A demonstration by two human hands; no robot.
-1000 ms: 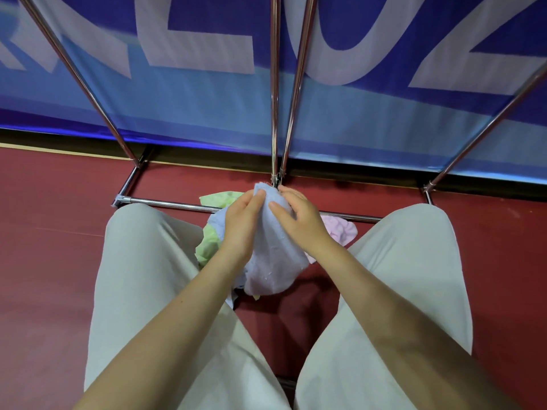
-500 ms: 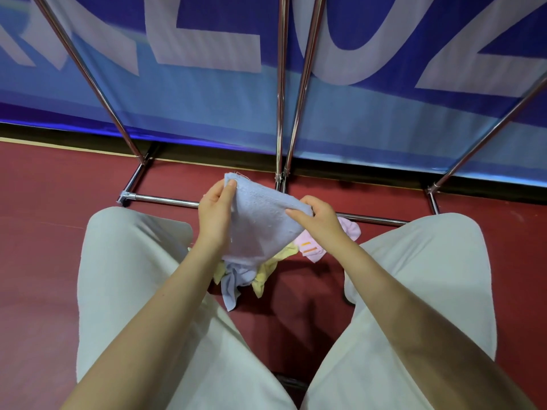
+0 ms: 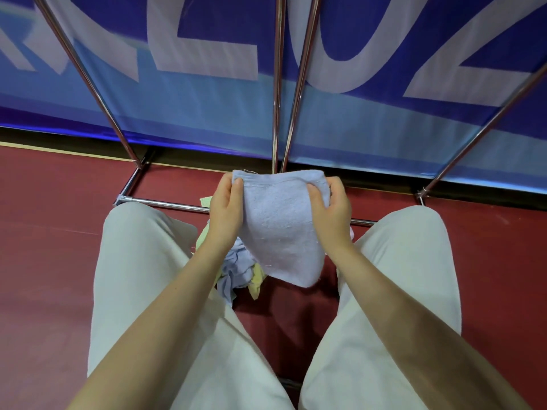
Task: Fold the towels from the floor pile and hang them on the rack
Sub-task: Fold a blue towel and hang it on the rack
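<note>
Above the crumpled pile of pastel towels (image 3: 236,266) on the dark red floor (image 3: 59,238), your left hand (image 3: 226,208) and right hand (image 3: 333,208) pinch the top corners of a pale blue terry towel (image 3: 281,229) before the chrome tubular rack (image 3: 276,84).

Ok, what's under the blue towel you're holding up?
Under the blue towel, the floor pile shows crumpled blue and yellow cloth, with green peeking out by the left hand. The towel and right hand cover the rest.

light: bright, even, from above | shadows: soft, on floor (image 3: 296,315) between the legs | glare: glints on rack (image 3: 276,84) tubes | distortion: wide-angle bowing at edges | blur: slight at banner (image 3: 207,99)
</note>
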